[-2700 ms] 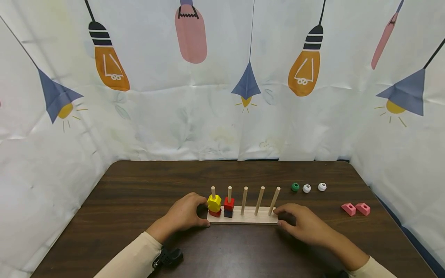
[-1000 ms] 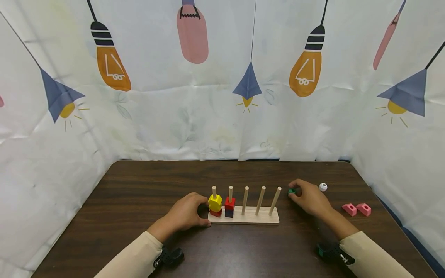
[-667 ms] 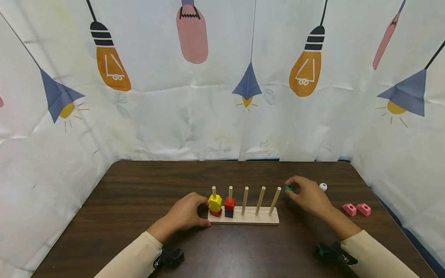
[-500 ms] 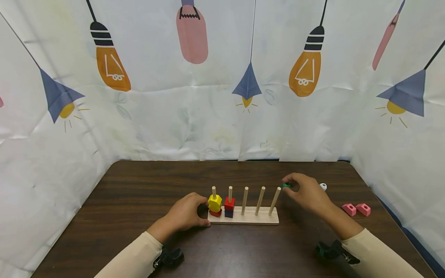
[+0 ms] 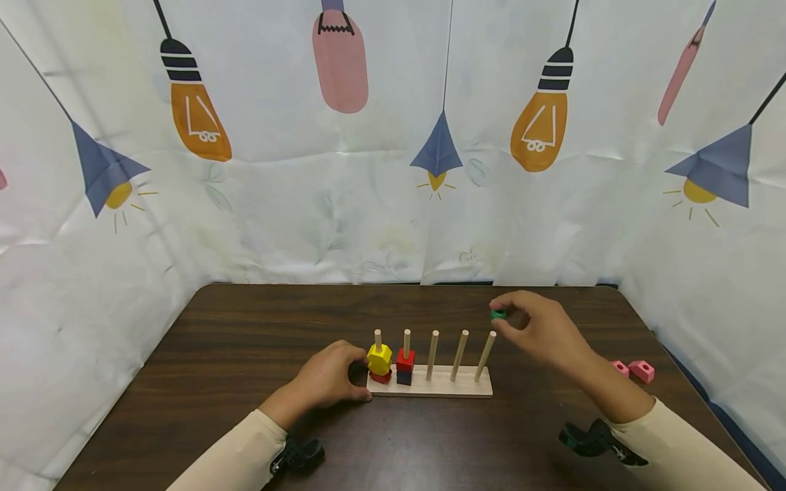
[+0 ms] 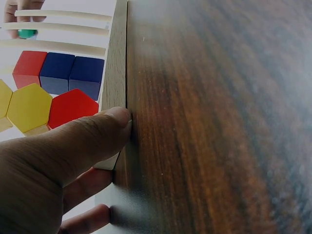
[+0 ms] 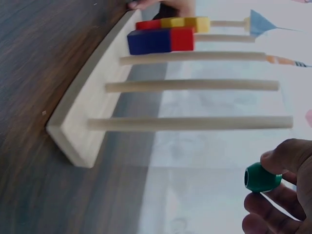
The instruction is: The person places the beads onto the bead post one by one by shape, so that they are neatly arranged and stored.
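A wooden peg board [image 5: 448, 384] with several upright pegs lies mid-table. My left hand [image 5: 325, 375] grips its left end; in the left wrist view the thumb presses the board's edge. The leftmost peg bears yellow hexagonal blocks [image 6: 29, 107] above a red hexagonal block [image 6: 73, 108]. On the second peg, a red cube [image 6: 30, 68] sits over two blue cubes [image 6: 57, 73]. My right hand [image 5: 543, 331] pinches a green bead [image 7: 261, 178] between thumb and fingers, raised near the top of the rightmost peg [image 7: 195, 123], apart from it. The other three pegs are bare.
Two pink blocks with holes, one a pink wedge block [image 5: 641, 371], lie at the right, the other partly behind the right forearm. The brown table [image 5: 245, 327] ends at a patterned cloth [image 5: 276, 218] behind. White beads seen before are hidden by the right hand.
My right hand has left the board's right end, picked up the green bead from the table, and lifted it up and leftward toward the rightmost peg. My left hand has stayed put.
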`<state>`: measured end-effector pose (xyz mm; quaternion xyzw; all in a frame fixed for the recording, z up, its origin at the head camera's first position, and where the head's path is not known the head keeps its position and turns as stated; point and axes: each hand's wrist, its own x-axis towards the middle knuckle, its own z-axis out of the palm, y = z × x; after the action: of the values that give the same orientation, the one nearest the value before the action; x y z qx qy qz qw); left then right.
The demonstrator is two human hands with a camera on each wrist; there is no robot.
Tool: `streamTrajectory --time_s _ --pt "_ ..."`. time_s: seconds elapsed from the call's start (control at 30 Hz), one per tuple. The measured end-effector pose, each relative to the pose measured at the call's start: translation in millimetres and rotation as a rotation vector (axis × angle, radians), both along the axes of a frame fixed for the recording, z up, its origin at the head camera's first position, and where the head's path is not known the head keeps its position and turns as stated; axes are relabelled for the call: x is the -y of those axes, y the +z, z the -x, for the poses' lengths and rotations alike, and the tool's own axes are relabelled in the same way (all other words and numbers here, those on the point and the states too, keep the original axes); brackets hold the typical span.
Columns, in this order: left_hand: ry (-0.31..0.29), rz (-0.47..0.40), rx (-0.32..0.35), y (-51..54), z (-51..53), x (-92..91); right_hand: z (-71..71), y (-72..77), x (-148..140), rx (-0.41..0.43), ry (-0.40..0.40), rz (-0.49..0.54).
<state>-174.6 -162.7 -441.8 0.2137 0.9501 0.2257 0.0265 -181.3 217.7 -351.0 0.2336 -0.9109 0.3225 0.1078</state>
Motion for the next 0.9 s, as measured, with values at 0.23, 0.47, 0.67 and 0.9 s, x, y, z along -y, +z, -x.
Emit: streamTrajectory --time_s 0.23,0.47,0.67,0.9 --pt "0.001 0.001 -0.005 -0.7 0.2 -0.1 -2.6 12.2 7.6 -0.037 0.035 0.054" --pt "0.013 0.011 -0.002 0.4 -0.5 -0.2 -5.0 20.4 22.3 -0.100 0.083 0.073" --pt "-0.004 -0.005 -0.007 -0.3 -0.1 0.9 -7.7 23.1 35.3 -0.102 0.137 0.104" --pt "-0.013 -0.009 -0.012 -1.2 0.3 1.9 -10.5 25.2 48.7 -0.066 0.175 0.123"
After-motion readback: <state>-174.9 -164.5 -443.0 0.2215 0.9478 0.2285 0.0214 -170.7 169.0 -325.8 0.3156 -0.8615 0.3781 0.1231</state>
